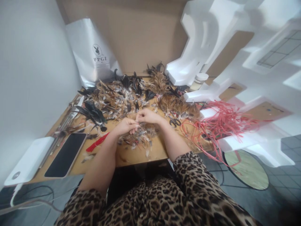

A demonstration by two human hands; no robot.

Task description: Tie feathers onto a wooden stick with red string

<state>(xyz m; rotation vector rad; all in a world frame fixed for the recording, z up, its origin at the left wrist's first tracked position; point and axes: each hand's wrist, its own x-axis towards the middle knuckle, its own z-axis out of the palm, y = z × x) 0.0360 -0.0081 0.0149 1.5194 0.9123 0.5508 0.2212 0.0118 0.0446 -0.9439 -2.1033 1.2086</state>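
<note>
Above the front of the table, my left hand (127, 126) and my right hand (147, 116) meet with fingertips pinched together. What they pinch is too small and blurred to make out. Directly below them lies a loose scatter of small pale and brown feathers (141, 138). Beyond my hands spreads a large pile of brown and black feathers (115, 97), with a dark feather bunch (92, 114) at its left. A pair of black-handled scissors (175, 121) rests just right of my right wrist. By my left forearm is a red strip or tassel (97, 142).
A phone (66, 155) and a white power bank (29, 160) with a cable lie at left. Behind stands a silver bag (92, 53). On the right are tangled red strings (221, 122), white foam pieces (235, 141) and a lidded jar (199, 81).
</note>
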